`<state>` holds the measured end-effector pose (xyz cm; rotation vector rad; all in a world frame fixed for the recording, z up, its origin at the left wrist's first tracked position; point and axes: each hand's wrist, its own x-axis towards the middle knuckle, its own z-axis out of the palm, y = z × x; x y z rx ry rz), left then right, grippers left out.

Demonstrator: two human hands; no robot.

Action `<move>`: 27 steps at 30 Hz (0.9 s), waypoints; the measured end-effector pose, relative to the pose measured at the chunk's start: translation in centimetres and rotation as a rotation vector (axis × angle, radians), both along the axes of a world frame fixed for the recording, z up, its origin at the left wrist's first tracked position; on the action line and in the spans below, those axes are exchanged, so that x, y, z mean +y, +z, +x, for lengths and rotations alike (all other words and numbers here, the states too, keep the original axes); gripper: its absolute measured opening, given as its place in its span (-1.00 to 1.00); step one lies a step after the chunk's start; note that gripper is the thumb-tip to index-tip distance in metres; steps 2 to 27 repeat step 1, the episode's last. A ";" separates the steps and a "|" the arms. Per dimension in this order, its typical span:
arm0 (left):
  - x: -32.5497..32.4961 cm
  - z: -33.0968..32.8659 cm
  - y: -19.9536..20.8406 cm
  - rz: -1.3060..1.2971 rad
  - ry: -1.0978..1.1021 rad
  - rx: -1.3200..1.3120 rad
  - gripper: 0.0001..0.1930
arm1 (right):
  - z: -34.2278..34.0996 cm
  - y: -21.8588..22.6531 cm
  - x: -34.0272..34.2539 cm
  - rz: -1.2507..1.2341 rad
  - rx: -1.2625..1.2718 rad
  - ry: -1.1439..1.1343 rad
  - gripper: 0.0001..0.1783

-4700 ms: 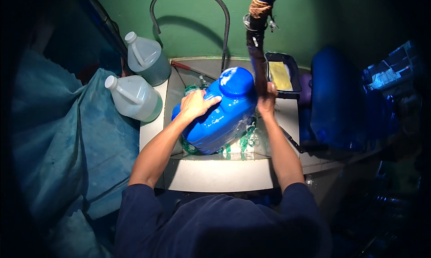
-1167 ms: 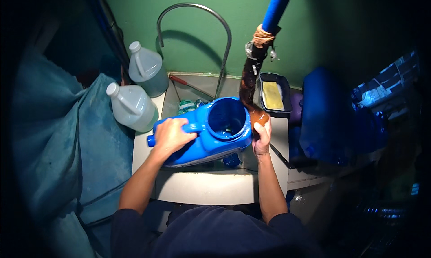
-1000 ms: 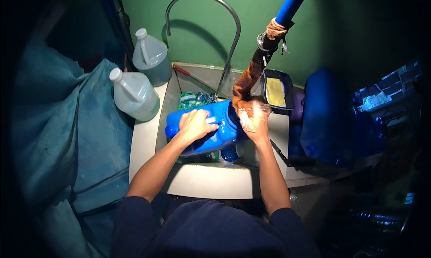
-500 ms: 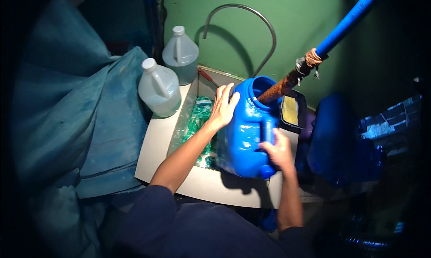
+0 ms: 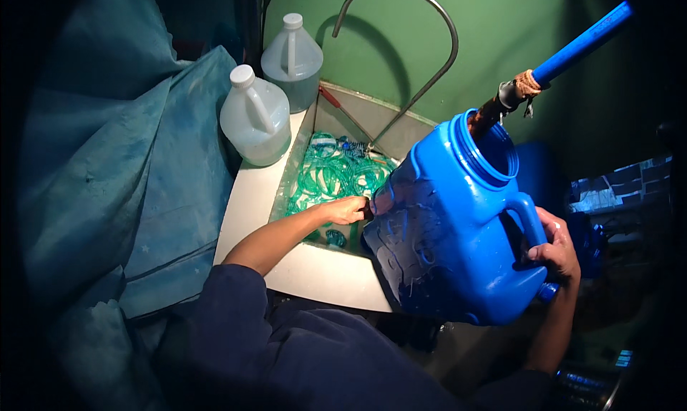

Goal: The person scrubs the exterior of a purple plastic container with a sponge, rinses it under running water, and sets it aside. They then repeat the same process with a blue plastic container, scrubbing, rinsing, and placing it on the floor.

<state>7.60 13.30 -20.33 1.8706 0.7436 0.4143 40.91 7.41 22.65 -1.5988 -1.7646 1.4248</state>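
Observation:
A big blue plastic jug (image 5: 458, 232) is tilted in front of me, its round open mouth toward the upper right. Water drops glisten on its side. My right hand (image 5: 558, 250) is wrapped round the jug's handle. At the jug's left side is my left hand (image 5: 345, 210), low over the sink, with its fingertips hidden at the jug's edge. Whether they grip it does not show. A rusty pipe end (image 5: 488, 114) meets the jug's mouth in the picture; I cannot tell if it is inside. Coiled green clear tubing (image 5: 325, 178) lies in the sink (image 5: 283, 196).
Two translucent jugs with white caps, a near one (image 5: 257, 128) and a far one (image 5: 292, 60), stand on the white ledge (image 5: 247, 203). A curved metal spout (image 5: 452, 42) rises behind the sink. Overhead slants a blue pipe (image 5: 583, 42). A blue-green sheet (image 5: 172, 175) hangs at left.
The blue jug has moved right and closer to me and tilted, with my right hand on its handle. My left hand has slid from its upper side down to its lower left edge.

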 end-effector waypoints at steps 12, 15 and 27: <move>-0.9 0.0 -1.0 0.110 0.024 -0.095 -0.67 | 0.3 0.0 -0.3 -0.041 -0.023 -0.019 -0.08; -0.9 0.0 -1.0 0.110 0.024 -0.095 -0.67 | 0.3 0.0 -0.3 -0.041 -0.023 -0.019 -0.08; -0.9 0.0 -1.0 0.110 0.024 -0.095 -0.67 | 0.3 0.0 -0.3 -0.041 -0.023 -0.019 -0.08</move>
